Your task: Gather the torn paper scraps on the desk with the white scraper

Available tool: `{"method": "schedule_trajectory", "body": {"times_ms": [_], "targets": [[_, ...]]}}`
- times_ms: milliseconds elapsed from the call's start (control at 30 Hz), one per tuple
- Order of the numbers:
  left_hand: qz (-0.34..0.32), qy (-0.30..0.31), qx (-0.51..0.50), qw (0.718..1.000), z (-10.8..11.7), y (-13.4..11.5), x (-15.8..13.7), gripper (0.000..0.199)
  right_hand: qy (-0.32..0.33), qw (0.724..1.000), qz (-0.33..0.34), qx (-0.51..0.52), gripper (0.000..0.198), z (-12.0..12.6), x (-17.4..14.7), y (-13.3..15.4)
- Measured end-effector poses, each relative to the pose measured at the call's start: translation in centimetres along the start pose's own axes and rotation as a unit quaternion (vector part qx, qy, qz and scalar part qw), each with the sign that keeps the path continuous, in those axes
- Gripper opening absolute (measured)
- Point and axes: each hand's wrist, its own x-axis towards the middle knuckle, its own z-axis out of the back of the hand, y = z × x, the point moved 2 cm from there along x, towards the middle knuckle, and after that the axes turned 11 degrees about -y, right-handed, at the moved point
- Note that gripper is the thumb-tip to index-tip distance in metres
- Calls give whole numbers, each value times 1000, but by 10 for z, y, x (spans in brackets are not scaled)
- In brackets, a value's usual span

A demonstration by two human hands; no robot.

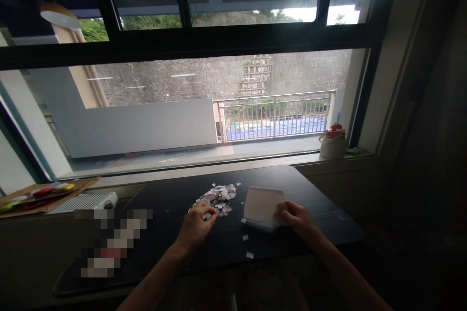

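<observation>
A heap of small pale paper pieces [221, 195] lies on the dark table. My left hand [199, 223] is at its near edge, thumb and fingers pinched together. Whatever sits between those fingertips is too small to make out. To the right of the heap is a shallow, whitish, square tray [263, 201] with rounded corners; its near edge looks see-through and blurred. My right hand [297, 216] closes on the tray's right side, its fingertips partly smeared by motion. Several loose pieces lie near the tray, one paper square [249, 255] close to the table's front edge.
The black table [321, 218] has rounded corners and meets the window sill. On the sill at right stands a white jug-like bottle [332, 145] with a reddish top. At left are a radiator [85, 202], cardboard [83, 184] with colourful items, and a pixelated patch over the table.
</observation>
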Motion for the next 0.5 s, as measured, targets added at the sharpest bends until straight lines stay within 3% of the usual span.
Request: {"method": "schedule_trajectory", "body": {"times_ms": [300,500], "targets": [[-7,-7,21,1000,-8,-5,2,20,2,1000,-3,27,21,4,-2,-2],[-23,-11,27,999,-2,-2,-4,19,34,999,8,-33,18,8,-11,3]]}}
